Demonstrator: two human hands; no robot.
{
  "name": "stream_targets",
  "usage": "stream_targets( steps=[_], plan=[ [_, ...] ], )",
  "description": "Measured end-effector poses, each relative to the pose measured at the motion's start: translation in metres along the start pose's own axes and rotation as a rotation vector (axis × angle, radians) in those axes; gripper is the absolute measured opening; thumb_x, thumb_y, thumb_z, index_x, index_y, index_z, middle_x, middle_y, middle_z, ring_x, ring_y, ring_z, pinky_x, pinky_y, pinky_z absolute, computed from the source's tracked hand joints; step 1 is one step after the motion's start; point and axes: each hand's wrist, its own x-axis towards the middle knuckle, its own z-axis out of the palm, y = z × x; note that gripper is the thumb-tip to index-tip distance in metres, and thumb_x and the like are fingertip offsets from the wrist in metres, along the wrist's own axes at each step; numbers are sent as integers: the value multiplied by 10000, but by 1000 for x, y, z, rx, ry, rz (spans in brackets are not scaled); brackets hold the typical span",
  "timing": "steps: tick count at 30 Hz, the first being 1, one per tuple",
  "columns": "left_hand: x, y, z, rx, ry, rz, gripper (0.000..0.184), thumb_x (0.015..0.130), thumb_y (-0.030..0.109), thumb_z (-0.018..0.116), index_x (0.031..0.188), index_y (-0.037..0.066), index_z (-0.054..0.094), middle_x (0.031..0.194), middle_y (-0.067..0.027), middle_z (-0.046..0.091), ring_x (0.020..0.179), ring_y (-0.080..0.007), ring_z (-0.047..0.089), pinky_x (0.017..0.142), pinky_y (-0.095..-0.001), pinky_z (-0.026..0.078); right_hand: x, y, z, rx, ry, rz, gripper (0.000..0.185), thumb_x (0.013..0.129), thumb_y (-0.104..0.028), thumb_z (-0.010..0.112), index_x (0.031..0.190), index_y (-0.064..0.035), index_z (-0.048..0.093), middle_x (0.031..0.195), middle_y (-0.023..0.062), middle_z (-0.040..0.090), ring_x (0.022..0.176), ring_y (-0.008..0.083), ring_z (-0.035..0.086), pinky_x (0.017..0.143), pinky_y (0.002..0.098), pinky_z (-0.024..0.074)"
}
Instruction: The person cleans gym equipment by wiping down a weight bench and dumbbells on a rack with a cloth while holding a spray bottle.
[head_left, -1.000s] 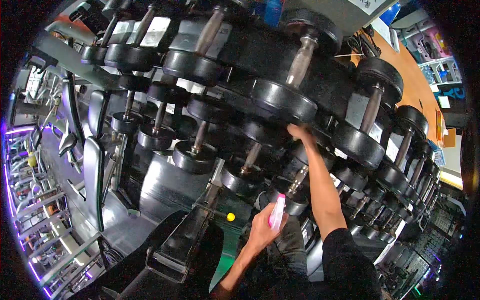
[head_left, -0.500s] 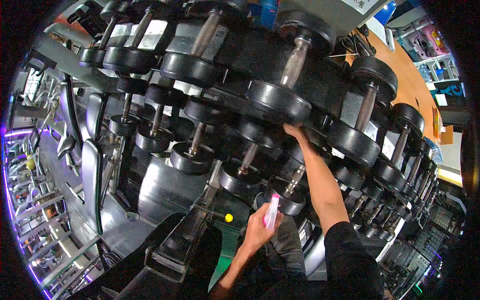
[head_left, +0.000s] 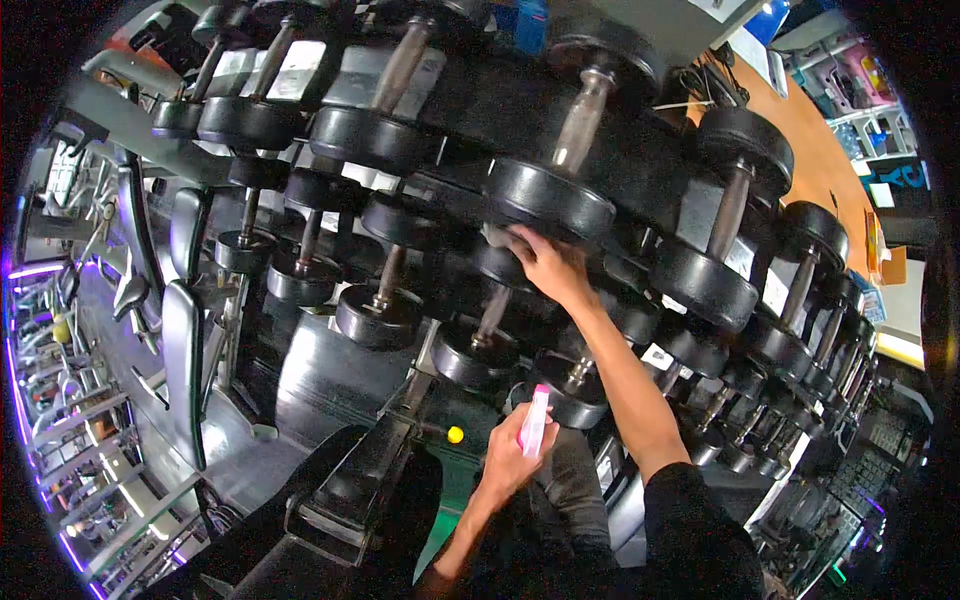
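My left hand point(head_left: 508, 458) is wrapped round a pink and white bottle point(head_left: 535, 424), which looks like a spray bottle, low in the middle of the view. My right hand point(head_left: 548, 264) reaches between the upper and lower dumbbell rows. Its fingers are bent around something greyish and blurred that I cannot make out. Just above it is the lower head of a large upper dumbbell point(head_left: 550, 198). Below it sits a lower-row dumbbell point(head_left: 490, 318), its top head partly behind my fingers.
More dumbbells point(head_left: 378, 138) line the rack to both sides. A black bench point(head_left: 184, 365) stands at the left, and a padded machine part point(head_left: 345, 495) is near my legs. A small yellow ball point(head_left: 455, 434) shows beside it. An orange-brown tabletop point(head_left: 790, 135) lies behind the rack.
My right hand has moved left along the gap beneath the large upper dumbbell, and more of its back shows. My left hand, still holding the bottle, has shifted slightly left.
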Motion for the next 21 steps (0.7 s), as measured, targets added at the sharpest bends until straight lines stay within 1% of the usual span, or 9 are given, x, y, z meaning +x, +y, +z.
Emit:
stream_targets(
  steps=[2, 5, 8, 9, 12, 13, 17, 19, 21],
  plan=[
    [-3, -3, -1, -5, -27, -45, 231, 814, 75, 697, 1019, 40, 595, 864, -34, 629, 747, -99, 577, 686, -255, 474, 17, -5, 1, -57, 50, -26, 333, 901, -312, 568, 1123, -72, 630, 974, 176, 667, 903, 361, 648, 770, 434, 506],
    [-4, 2, -2, 4, -50, -58, 225, 828, 92, 687, 1024, 37, 591, 853, -20, 615, 739, -91, 550, 682, -248, 462, 40, -7, -18, -176, -329, 285, 483, 945, -431, 423, 1304, -118, 503, 1340, 159, 499, 1223, 366, 473, 977, 487, 400],
    [-5, 7, -8, 31, -41, -60, 219, 838, 106, 678, 1025, 36, 587, 851, -7, 610, 720, -79, 522, 660, -239, 444, 30, 151, 102, -32, -248, 61, 514, 951, -457, 396, 1339, -126, 464, 1403, 156, 430, 1282, 342, 414, 1028, 488, 354],
    [-5, 7, -10, 37, -33, -89, 217, 841, 113, 676, 1024, 37, 586, 852, -1, 611, 709, -72, 509, 647, -235, 435, 28, 192, 135, 559, 16, -260, 473, 956, -437, 413, 1274, -107, 530, 1345, 192, 480, 1211, 372, 478, 961, 479, 417],
    [0, 5, -15, -2, 34, -88, 248, 812, 73, 687, 1040, 27, 600, 824, -59, 638, 726, -121, 595, 687, -268, 481, -8, 52, 9, -194, -52, 218, 387, 953, -368, 476, 1178, -76, 594, 1161, 218, 596, 1041, 394, 581, 836, 453, 479],
    [1, 10, -15, -9, 56, -103, 243, 811, 56, 682, 1039, 31, 602, 829, -51, 636, 730, -120, 596, 685, -270, 482, -17, 46, 6, -42, 220, 1, 285, 865, -296, 639, 965, -31, 606, 930, 183, 662, 828, 401, 623, 694, 446, 501],
    [4, 1, -16, -90, 94, -125, 232, 813, 39, 675, 1033, 31, 600, 836, -54, 634, 728, -121, 596, 681, -273, 481, -67, 8, -6, 203, 340, 197, 343, 891, -348, 599, 894, -5, 609, 890, 212, 651, 820, 411, 608, 681, 446, 496],
    [4, 0, -18, -33, 91, -32, 176, 859, 50, 645, 1023, 37, 582, 869, -4, 613, 679, -57, 549, 570, -237, 504, -91, 9, -6, 183, 134, 594, 406, 900, -401, 582, 930, 3, 593, 895, 234, 644, 847, 347, 645, 744, 415, 492],
    [4, -4, -18, -58, 106, -32, 180, 859, 47, 644, 1027, 36, 579, 876, -4, 614, 683, -58, 552, 567, -238, 505, -114, 9, 0, 241, 68, 694, 410, 907, -399, 578, 986, 4, 588, 919, 211, 654, 861, 296, 648, 773, 390, 487]
  ],
)
